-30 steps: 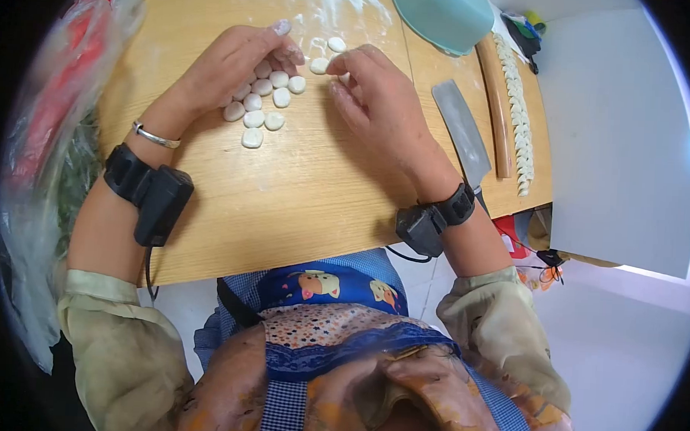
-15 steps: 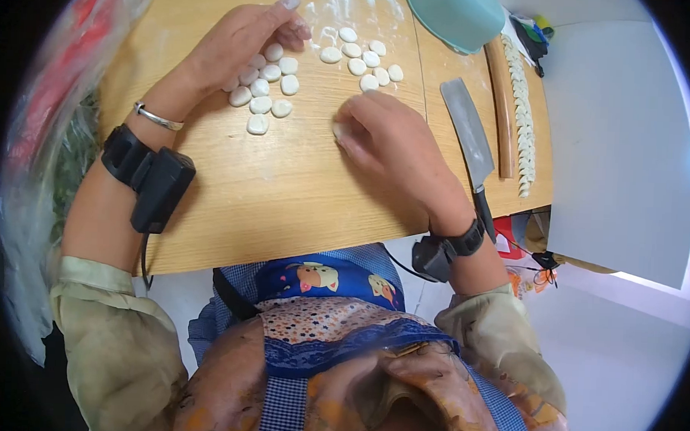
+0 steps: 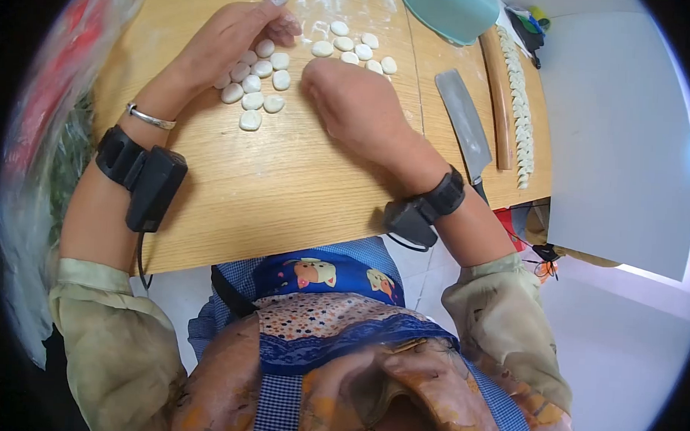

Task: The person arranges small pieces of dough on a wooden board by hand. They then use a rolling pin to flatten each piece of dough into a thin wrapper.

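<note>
1. White, flattened, nearly round dough discs (image 3: 251,83) lie flat on a pale wooden table (image 3: 268,204), in two loose groups. Some discs are slightly oval, their longer axis running roughly crosswise; being so nearly round, they point in no clear direction. The left group, beside the left hand, tapers toward the person; the right group lies beyond the right hand.

2. Left hand (image 3: 236,40): half open, its thumb extended and apart from the bent fingers. It curves along the far left side of the left group. Whether it touches the discs cannot be told.

3. Right hand (image 3: 356,100): back uppermost, fingers curled downward, just on the near side of the right group. Its fingertips are hidden beneath the hand, so whether they are together or hold anything cannot be told.

4. Broad steel knife with a dark handle (image 3: 463,119): right of the right hand, its long axis slanting, handle end nearest the person. Beyond it a brown wooden rolling pin (image 3: 498,99) and a row of pale, crimped pieces (image 3: 517,107) run nearly side by side.

5. Teal plastic basin (image 3: 452,12): cut off by the upper edge. Several discs are partly covered by the hands.
</note>
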Demonstrator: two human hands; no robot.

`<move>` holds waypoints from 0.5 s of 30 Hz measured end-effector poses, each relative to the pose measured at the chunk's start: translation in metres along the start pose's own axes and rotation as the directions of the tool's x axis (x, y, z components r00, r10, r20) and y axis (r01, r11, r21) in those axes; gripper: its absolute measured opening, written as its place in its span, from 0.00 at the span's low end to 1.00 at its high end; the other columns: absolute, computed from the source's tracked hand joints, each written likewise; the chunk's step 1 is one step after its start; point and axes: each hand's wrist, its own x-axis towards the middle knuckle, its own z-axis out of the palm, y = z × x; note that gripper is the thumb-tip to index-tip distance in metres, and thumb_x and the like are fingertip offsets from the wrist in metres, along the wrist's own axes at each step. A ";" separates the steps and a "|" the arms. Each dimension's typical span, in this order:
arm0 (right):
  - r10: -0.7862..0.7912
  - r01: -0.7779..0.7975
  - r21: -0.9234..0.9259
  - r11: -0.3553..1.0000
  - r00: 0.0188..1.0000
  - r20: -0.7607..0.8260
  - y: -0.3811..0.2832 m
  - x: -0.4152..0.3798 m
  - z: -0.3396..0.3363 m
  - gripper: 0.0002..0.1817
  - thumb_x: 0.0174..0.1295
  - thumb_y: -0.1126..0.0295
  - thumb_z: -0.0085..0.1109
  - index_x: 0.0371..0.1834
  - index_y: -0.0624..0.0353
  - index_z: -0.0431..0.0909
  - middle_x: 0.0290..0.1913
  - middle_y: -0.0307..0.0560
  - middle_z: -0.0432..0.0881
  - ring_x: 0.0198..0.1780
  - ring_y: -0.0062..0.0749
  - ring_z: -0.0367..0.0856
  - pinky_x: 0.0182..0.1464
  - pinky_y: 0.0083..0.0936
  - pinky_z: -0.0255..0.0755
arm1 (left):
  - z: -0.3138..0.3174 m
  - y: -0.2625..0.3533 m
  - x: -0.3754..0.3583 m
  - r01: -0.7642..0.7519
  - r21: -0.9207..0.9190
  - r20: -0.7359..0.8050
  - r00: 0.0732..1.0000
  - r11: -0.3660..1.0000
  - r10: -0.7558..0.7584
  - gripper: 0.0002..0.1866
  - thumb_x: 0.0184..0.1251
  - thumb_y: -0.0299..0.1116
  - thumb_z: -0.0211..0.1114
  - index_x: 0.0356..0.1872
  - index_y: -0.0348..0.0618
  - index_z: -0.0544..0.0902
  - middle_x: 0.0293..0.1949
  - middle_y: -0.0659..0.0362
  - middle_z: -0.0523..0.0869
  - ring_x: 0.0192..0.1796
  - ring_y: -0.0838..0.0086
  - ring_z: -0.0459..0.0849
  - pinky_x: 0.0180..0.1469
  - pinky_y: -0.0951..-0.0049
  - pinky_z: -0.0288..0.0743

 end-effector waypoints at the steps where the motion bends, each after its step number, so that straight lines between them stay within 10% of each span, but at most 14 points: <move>1: 0.000 0.000 -0.002 1.000 1.000 0.001 0.001 0.001 -0.005 0.07 0.67 0.69 0.56 0.43 0.59 0.74 0.37 0.54 0.81 0.40 0.56 0.83 0.42 0.48 0.77 | 0.000 -0.001 0.001 -0.002 -0.001 0.000 1.000 1.000 0.002 0.33 0.88 0.55 0.45 0.50 0.30 0.85 0.46 0.53 0.88 0.53 0.70 0.84 0.65 0.69 0.75; 3: 0.212 -0.224 0.257 0.940 0.975 0.071 0.003 0.003 -0.015 0.07 0.66 0.69 0.57 0.42 0.59 0.74 0.36 0.54 0.81 0.40 0.56 0.83 0.42 0.48 0.77 | 0.000 -0.002 0.000 0.021 0.002 -0.023 1.000 1.000 -0.021 0.34 0.88 0.55 0.44 0.50 0.29 0.85 0.46 0.53 0.88 0.53 0.70 0.84 0.65 0.69 0.75; 7: -0.046 0.041 -0.085 0.996 0.997 -0.061 -0.005 -0.006 0.008 0.06 0.70 0.68 0.56 0.43 0.60 0.75 0.36 0.53 0.82 0.39 0.55 0.83 0.40 0.46 0.77 | -0.003 -0.002 0.000 -0.014 0.036 -0.007 1.000 0.999 0.015 0.33 0.88 0.55 0.44 0.51 0.29 0.85 0.46 0.53 0.88 0.53 0.70 0.84 0.65 0.68 0.75; 12: 0.024 -0.010 0.116 0.993 0.992 -0.121 -0.002 -0.005 -0.012 0.06 0.69 0.68 0.57 0.40 0.58 0.77 0.34 0.53 0.81 0.37 0.54 0.83 0.37 0.47 0.76 | 0.003 -0.001 0.003 -0.003 0.020 -0.026 1.000 1.000 0.004 0.33 0.88 0.56 0.45 0.51 0.30 0.85 0.47 0.53 0.88 0.53 0.70 0.84 0.65 0.69 0.75; 15: -0.010 -0.079 0.410 0.909 0.978 0.210 -0.031 -0.026 -0.023 0.08 0.67 0.66 0.60 0.34 0.58 0.78 0.27 0.56 0.80 0.33 0.57 0.81 0.37 0.47 0.76 | 0.010 0.002 0.001 -0.017 0.062 -0.182 0.983 0.998 0.028 0.34 0.87 0.55 0.47 0.49 0.29 0.87 0.44 0.52 0.91 0.49 0.69 0.87 0.59 0.70 0.78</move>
